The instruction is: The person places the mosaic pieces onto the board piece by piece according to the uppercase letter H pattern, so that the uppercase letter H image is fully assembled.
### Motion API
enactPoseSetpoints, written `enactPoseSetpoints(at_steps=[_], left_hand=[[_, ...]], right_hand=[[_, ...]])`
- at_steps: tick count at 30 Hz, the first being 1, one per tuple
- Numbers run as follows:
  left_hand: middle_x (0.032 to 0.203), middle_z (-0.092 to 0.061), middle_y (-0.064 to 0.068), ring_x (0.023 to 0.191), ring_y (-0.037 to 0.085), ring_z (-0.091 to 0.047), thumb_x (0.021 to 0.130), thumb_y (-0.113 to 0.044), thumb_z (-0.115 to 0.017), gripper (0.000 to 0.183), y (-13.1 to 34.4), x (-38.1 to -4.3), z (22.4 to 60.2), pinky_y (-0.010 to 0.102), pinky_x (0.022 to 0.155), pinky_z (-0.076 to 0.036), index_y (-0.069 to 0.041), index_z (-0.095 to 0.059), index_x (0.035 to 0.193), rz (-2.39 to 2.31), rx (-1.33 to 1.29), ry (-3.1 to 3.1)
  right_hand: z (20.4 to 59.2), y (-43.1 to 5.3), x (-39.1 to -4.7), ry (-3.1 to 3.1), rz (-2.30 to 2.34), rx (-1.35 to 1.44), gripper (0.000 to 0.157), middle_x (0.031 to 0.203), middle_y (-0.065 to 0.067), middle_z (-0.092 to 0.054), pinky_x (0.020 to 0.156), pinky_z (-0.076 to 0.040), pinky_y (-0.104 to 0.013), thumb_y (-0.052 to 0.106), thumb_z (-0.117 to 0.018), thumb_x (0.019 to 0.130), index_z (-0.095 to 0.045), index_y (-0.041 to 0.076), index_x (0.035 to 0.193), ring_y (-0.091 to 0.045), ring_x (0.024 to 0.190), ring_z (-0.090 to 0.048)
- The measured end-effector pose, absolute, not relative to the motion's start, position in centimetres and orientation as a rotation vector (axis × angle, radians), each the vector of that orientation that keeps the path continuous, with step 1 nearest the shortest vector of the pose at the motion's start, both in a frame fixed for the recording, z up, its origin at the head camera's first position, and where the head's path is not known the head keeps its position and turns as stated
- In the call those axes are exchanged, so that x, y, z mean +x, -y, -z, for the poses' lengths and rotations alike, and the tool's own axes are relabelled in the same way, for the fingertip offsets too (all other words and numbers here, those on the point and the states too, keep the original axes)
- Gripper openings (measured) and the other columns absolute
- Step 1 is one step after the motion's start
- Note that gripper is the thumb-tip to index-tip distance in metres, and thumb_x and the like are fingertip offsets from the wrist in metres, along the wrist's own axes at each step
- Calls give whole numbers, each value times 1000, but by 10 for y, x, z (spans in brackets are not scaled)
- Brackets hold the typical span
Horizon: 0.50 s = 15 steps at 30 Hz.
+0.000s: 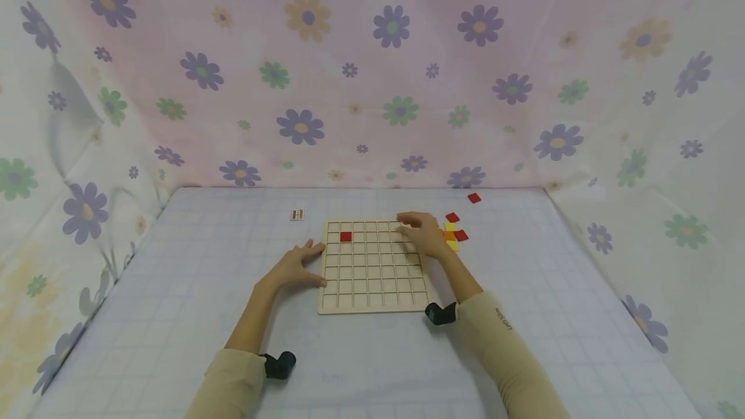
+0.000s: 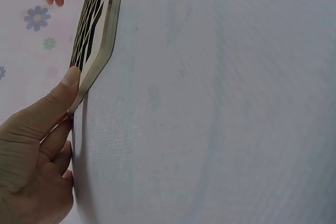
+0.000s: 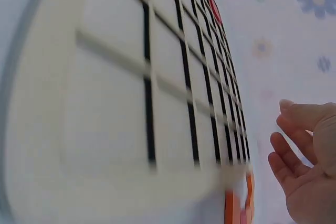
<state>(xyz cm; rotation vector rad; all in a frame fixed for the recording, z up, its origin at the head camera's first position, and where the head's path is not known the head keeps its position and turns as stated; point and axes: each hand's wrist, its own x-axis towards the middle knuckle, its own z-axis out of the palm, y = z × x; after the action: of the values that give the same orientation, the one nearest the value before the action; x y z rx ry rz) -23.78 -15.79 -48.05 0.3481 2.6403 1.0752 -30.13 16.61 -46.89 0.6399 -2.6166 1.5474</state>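
Note:
A pale wooden grid board [image 1: 372, 299] lies flat on the table, with one red square tile [image 1: 346, 236] in a cell near its upper left corner. My left hand [image 1: 293, 267] is at the board's left edge, thumb and forefinger spread apart along it. The left wrist view has the thumb [image 2: 70, 80] touching that edge. Over the upper right part of the board hovers my right hand [image 1: 423, 235], covering a few cells. Its thumb and fingers [image 3: 286, 156] are apart in the right wrist view, and nothing shows between them.
Right of the board lie loose tiles: an orange tile [image 1: 449, 236], a yellow tile [image 1: 452, 246] and several red ones, with one red tile [image 1: 474, 198] farther back. A small patterned card [image 1: 298, 214] lies behind the board's left corner. Flowered cloth [image 1: 349, 96] hangs around the table.

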Motion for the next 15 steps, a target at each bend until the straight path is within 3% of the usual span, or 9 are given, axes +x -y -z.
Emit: enactPoseSetpoints(at_steps=[8, 15], left_hand=[[150, -21, 24, 135, 54, -8, 66, -27, -85, 90, 157, -238, 480, 63, 109, -12, -9, -41, 142, -1083, 320, -2629], [150, -20, 24, 135, 55, -8, 66, -27, -85, 90, 158, -237, 480, 64, 109, -11, -7, -40, 142, -1097, 322, -2624]], right_hand=[[476, -236, -317, 2671, -1253, 228, 35, 116, -29, -60, 96, -43, -52, 4, -63, 87, -59, -10, 118, -43, 108, -54], [485, -259, -322, 2809, -1155, -7, 41, 126, -28, -54, 103, -38, -50, 15, -62, 90, -55, -8, 124, -41, 117, -47]])
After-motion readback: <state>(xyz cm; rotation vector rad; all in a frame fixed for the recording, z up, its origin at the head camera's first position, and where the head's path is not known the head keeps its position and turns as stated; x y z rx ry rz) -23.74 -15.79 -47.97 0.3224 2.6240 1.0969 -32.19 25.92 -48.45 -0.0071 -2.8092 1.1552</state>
